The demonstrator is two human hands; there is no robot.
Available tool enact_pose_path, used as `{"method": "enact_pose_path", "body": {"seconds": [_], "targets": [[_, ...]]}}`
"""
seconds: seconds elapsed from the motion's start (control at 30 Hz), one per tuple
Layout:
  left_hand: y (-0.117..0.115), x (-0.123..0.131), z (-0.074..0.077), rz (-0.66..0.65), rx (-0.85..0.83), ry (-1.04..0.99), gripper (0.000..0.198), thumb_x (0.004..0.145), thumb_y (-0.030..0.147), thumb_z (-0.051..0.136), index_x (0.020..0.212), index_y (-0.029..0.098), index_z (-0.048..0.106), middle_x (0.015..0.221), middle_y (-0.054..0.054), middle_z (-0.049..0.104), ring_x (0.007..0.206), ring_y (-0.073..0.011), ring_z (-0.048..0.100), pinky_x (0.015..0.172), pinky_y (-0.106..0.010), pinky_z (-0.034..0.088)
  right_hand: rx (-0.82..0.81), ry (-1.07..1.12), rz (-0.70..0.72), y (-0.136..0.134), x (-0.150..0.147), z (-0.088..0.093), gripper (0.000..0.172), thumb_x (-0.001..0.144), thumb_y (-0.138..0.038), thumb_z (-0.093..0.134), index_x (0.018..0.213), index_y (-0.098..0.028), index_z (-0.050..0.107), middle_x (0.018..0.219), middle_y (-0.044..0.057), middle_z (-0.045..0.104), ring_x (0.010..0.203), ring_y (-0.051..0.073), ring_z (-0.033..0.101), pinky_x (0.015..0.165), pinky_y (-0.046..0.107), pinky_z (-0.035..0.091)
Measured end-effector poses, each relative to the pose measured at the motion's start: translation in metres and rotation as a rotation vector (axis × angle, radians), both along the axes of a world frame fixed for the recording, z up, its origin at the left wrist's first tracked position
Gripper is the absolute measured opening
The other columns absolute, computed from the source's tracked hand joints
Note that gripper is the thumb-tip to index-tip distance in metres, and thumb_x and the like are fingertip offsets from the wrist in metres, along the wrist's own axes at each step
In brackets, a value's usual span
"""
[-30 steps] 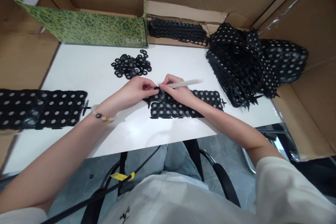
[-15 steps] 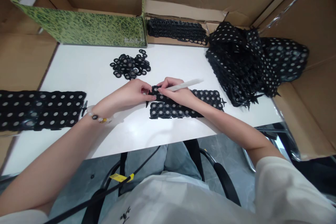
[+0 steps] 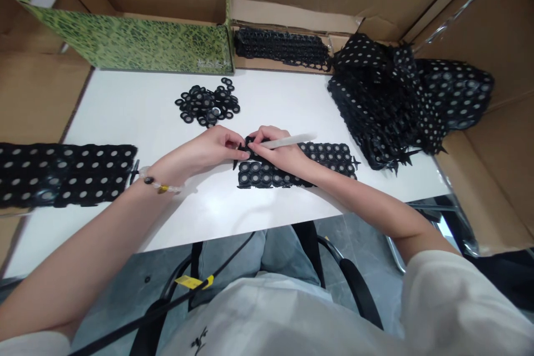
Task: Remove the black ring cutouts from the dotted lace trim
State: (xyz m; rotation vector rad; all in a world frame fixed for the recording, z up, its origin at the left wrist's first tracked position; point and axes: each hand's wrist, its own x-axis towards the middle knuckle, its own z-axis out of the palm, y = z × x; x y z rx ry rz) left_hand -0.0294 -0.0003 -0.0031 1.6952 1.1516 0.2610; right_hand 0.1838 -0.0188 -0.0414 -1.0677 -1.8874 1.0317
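A seated person's two bare hands meet over a black perforated strip [image 3: 292, 171] lying flat at lower centre of a white table [image 3: 104, 222], close work concentrated on the strip's upper left corner. The left hand [image 3: 219, 144], a beaded bracelet [image 3: 161, 184] at its wrist, is clenched in a tight pinch, thumb and fingers closed on that corner. The right hand [image 3: 277, 151] grasps a slim white stylus [image 3: 290, 141] as one holds a pen, the shaft angled up and to the right over the strip; its tip is hidden behind the fingers, which press in beside the left hand. The rest of the strip, rows of rings with pale centres, lies untouched to the right of the hands. A small pile of loose black rings [image 3: 206, 104] sits well apart above them, mid-table. A large heap of dotted black sheets [image 3: 386, 103] rises at upper right, a flat dotted sheet [image 3: 62, 173] lies at far left, and a narrow black band [image 3: 281, 47] rests along the top of the frame, beside a green box [image 3: 133, 47] at upper left.
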Motion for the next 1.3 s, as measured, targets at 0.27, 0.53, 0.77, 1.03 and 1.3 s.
{"method": "enact_pose_path", "body": {"seconds": [0.27, 0.53, 0.77, 1.03, 1.3], "targets": [[0.003, -0.002, 0.005, -0.102, 0.188, 0.151, 0.042, 0.073, 0.053, 0.072, 0.058, 0.021, 0.050, 0.057, 0.004, 0.039, 0.056, -0.0123, 0.033, 0.056, -0.029, 0.024, -0.141, 0.020, 0.001, 0.003, 0.020, 0.015, 0.030, 0.090, -0.046, 0.071, 0.077, -0.022, 0.058, 0.085, 0.003, 0.072, 0.083, 0.020, 0.064, 0.082, 0.036, 0.048], [-0.007, 0.009, -0.006, 0.015, 0.214, 0.133, 0.047, 0.072, 0.051, 0.077, 0.055, 0.021, 0.046, 0.052, 0.004, 0.041, 0.055, -0.0124, 0.038, 0.055, -0.028, 0.026, -0.185, 0.048, 0.031, -0.003, 0.016, 0.017, 0.030, 0.090, -0.046, 0.071, 0.078, -0.021, 0.058, 0.083, 0.002, 0.068, 0.082, 0.018, 0.059, 0.080, 0.034, 0.046], [-0.002, 0.002, -0.007, 0.042, 0.120, 0.046, 0.043, 0.068, 0.052, 0.080, 0.058, 0.020, 0.053, 0.056, 0.004, 0.045, 0.057, -0.0117, 0.038, 0.052, -0.027, 0.026, -0.186, 0.041, -0.001, -0.003, 0.014, 0.017, 0.035, 0.089, -0.051, 0.072, 0.076, -0.022, 0.058, 0.077, 0.000, 0.065, 0.074, 0.016, 0.055, 0.074, 0.033, 0.042], [-0.005, 0.004, -0.007, 0.096, 0.090, 0.022, 0.040, 0.066, 0.047, 0.080, 0.056, 0.019, 0.053, 0.055, 0.004, 0.046, 0.055, -0.0113, 0.039, 0.053, -0.026, 0.026, -0.155, 0.024, -0.026, -0.006, 0.010, 0.010, 0.035, 0.090, -0.052, 0.070, 0.077, -0.022, 0.058, 0.076, 0.000, 0.064, 0.072, 0.016, 0.053, 0.071, 0.032, 0.040], [-0.005, 0.004, -0.011, 0.123, -0.051, -0.166, 0.036, 0.062, 0.042, 0.083, 0.058, 0.019, 0.055, 0.056, 0.005, 0.047, 0.056, -0.0106, 0.041, 0.056, -0.025, 0.030, -0.069, -0.016, -0.002, -0.009, 0.002, 0.008, 0.040, 0.095, -0.058, 0.063, 0.079, -0.023, 0.055, 0.083, 0.003, 0.067, 0.078, 0.018, 0.055, 0.075, 0.034, 0.041]]}}
